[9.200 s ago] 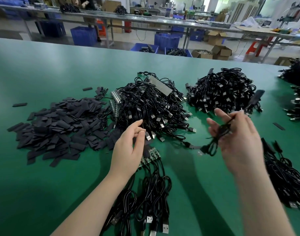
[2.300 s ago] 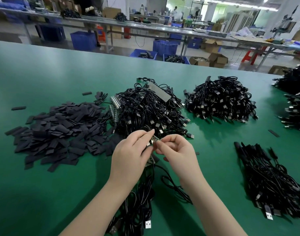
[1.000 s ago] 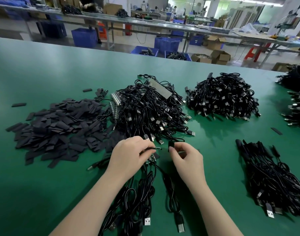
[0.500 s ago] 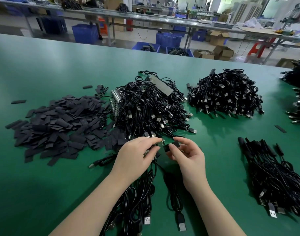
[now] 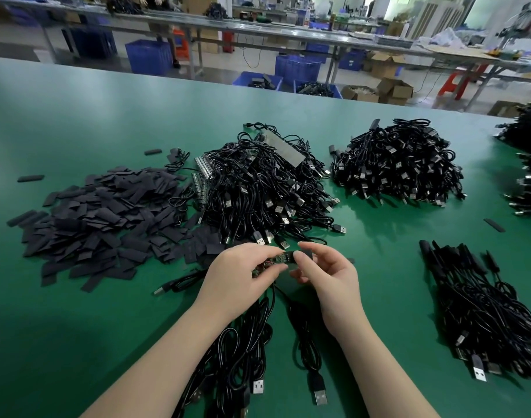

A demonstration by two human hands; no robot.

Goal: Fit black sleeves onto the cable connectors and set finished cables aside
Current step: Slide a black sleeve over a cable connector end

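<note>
My left hand (image 5: 237, 276) pinches a small green circuit-board connector (image 5: 273, 260) on the end of a black cable. My right hand (image 5: 327, 276) pinches a black sleeve (image 5: 301, 256), whose end meets the tip of that connector. The held cable (image 5: 306, 345) trails toward me, its USB plug lying on the green table (image 5: 107, 342). A heap of flat black sleeves (image 5: 101, 221) lies to the left. Beyond my hands is a big tangle of black cables (image 5: 264, 188). Sleeved cables (image 5: 484, 306) lie in a bundle at the right.
A second cable heap (image 5: 399, 164) sits at the back right, with more cables (image 5: 529, 176) at the right edge. Loose cables (image 5: 234, 357) lie between my forearms. Stray sleeves (image 5: 30, 178) dot the table. Benches and blue crates (image 5: 297, 67) stand beyond the far edge.
My right hand picked up a black sleeve and brought it to the connector in my left hand; both hands rose slightly off the table and came closer together.
</note>
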